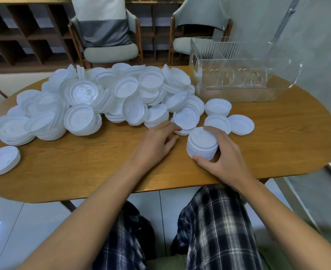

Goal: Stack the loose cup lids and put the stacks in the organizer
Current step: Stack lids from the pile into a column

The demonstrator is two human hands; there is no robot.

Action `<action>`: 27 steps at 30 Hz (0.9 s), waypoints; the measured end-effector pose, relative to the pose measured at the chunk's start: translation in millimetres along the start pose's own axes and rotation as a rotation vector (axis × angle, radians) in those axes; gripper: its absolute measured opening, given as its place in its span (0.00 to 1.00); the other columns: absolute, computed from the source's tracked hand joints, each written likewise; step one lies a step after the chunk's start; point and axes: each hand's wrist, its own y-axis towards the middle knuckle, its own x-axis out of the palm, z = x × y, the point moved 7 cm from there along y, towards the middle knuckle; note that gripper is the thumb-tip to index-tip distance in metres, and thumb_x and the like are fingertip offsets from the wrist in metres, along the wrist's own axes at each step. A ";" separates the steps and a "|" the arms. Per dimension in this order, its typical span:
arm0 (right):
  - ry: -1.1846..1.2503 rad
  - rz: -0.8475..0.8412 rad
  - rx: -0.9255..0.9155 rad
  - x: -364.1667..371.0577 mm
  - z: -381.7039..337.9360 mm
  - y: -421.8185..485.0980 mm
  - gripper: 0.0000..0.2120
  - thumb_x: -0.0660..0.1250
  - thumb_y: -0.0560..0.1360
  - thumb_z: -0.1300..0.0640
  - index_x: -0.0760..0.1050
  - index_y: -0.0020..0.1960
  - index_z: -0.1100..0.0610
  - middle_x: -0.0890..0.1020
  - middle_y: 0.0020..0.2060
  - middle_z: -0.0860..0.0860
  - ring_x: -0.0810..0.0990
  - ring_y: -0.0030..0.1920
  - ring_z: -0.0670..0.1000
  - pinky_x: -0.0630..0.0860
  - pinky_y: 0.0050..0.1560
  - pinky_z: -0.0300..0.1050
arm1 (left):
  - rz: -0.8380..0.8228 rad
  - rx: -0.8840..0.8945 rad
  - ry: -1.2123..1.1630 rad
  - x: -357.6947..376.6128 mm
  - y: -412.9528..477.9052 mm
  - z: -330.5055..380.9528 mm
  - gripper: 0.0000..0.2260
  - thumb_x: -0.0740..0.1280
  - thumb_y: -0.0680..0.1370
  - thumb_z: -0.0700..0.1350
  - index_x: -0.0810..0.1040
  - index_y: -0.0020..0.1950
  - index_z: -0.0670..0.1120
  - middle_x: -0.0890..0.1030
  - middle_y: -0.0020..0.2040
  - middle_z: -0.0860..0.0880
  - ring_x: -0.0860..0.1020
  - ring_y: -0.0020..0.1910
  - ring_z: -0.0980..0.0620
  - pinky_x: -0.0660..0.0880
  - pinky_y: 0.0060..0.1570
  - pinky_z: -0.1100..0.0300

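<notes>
A seated person in plaid trousers sorts cup lids at an oval wooden surface (82,172), the job barely begun. A sprawling heap of loose white plastic cup lids (102,98) covers the far left and middle of the surface, a few stragglers lie to its right, and one lone white lid (2,159) sits at the near left edge. The clear ribbed plastic organizer (238,94) at the far right appears to hold no lids yet. One short stack of white lids (202,145) stands near the middle, just right of centre. The right hand (227,158) wraps it, thumb on the near side and fingers curled over the far side. The left hand (155,143) reaches for the heap's near edge, fingers loosely curled at a lid's rim; whether they have hold of it cannot be told
</notes>
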 end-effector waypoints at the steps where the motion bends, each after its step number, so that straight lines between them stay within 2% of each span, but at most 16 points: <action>1: 0.001 0.010 0.006 -3.8 3.4 -0.9 0.37 0.81 0.72 0.47 0.68 0.76 0.49 0.74 0.68 0.44 0.69 0.67 0.38 0.61 0.65 0.21 | -0.013 0.012 0.012 5.6 2.4 1.5 0.10 0.73 0.80 0.42 0.83 0.62 0.46 0.82 0.58 0.53 0.76 0.45 0.60 0.77 0.47 0.57; 3: 0.006 0.037 0.018 -8.3 9.0 -1.8 0.37 0.81 0.71 0.47 0.69 0.76 0.49 0.74 0.68 0.44 0.70 0.67 0.39 0.62 0.65 0.22 | -0.023 0.025 0.031 14.3 5.7 3.9 0.10 0.74 0.80 0.43 0.84 0.60 0.45 0.82 0.57 0.51 0.78 0.48 0.57 0.77 0.46 0.57; 5: 0.016 0.060 0.024 -8.4 12.6 -1.5 0.37 0.81 0.71 0.48 0.69 0.75 0.49 0.75 0.67 0.45 0.71 0.68 0.40 0.63 0.65 0.24 | -0.003 0.016 0.047 18.3 7.7 3.3 0.08 0.74 0.80 0.43 0.85 0.59 0.45 0.83 0.55 0.51 0.81 0.50 0.52 0.79 0.45 0.53; 8: 0.022 0.086 0.018 -5.9 13.9 0.2 0.37 0.82 0.70 0.49 0.69 0.74 0.50 0.75 0.66 0.46 0.72 0.67 0.42 0.64 0.64 0.24 | 0.025 -0.003 0.047 20.0 7.3 0.4 0.06 0.72 0.81 0.42 0.85 0.57 0.45 0.83 0.53 0.51 0.82 0.50 0.50 0.80 0.45 0.50; 11: 0.030 0.100 0.012 -6.2 13.0 2.0 0.36 0.82 0.70 0.48 0.70 0.73 0.50 0.75 0.66 0.46 0.72 0.66 0.41 0.65 0.64 0.26 | 0.053 0.012 0.018 15.0 5.0 1.4 0.05 0.71 0.82 0.43 0.84 0.56 0.45 0.82 0.51 0.52 0.78 0.50 0.54 0.77 0.47 0.57; 14: 0.028 0.130 0.002 -8.0 12.9 3.0 0.34 0.82 0.70 0.49 0.72 0.72 0.52 0.76 0.64 0.47 0.73 0.65 0.41 0.66 0.64 0.26 | 0.144 -0.013 -0.021 2.4 2.7 4.4 0.05 0.72 0.81 0.42 0.83 0.56 0.44 0.81 0.48 0.53 0.74 0.49 0.55 0.69 0.47 0.66; 17: 0.030 0.128 0.014 -5.9 11.7 8.8 0.34 0.82 0.69 0.49 0.73 0.71 0.53 0.77 0.63 0.46 0.73 0.64 0.40 0.66 0.62 0.26 | 0.229 -0.091 -0.135 -12.2 1.9 4.9 0.04 0.72 0.81 0.44 0.83 0.54 0.45 0.82 0.48 0.56 0.75 0.50 0.54 0.68 0.51 0.69; 20: 0.051 0.125 0.017 -2.8 10.1 14.7 0.34 0.82 0.70 0.50 0.72 0.71 0.53 0.76 0.63 0.45 0.72 0.63 0.35 0.66 0.62 0.26 | 0.172 -0.208 -0.365 -17.8 8.3 2.5 0.04 0.68 0.83 0.44 0.81 0.55 0.47 0.81 0.49 0.57 0.77 0.50 0.59 0.70 0.51 0.69; 22: 0.053 0.121 0.009 -2.2 8.1 15.3 0.34 0.82 0.70 0.50 0.72 0.71 0.52 0.76 0.63 0.45 0.71 0.64 0.33 0.66 0.61 0.25 | 0.134 -0.255 -0.535 -19.4 14.9 3.4 0.05 0.66 0.85 0.45 0.80 0.57 0.47 0.81 0.48 0.56 0.78 0.48 0.58 0.72 0.51 0.64; 25: 0.043 0.113 -0.009 -1.3 5.5 12.8 0.34 0.82 0.70 0.48 0.72 0.71 0.52 0.76 0.62 0.44 0.71 0.63 0.33 0.65 0.60 0.25 | 0.140 -0.325 -0.671 -17.9 22.5 1.4 0.08 0.64 0.85 0.50 0.81 0.59 0.49 0.83 0.50 0.55 0.81 0.52 0.52 0.76 0.54 0.55; 27: 0.044 0.102 -0.007 0.1 4.9 12.5 0.33 0.81 0.71 0.46 0.71 0.71 0.51 0.76 0.62 0.43 0.72 0.63 0.34 0.66 0.60 0.25 | 0.176 -0.377 -0.736 -16.3 26.8 -0.1 0.10 0.64 0.86 0.50 0.83 0.60 0.48 0.85 0.53 0.52 0.82 0.54 0.52 0.77 0.55 0.54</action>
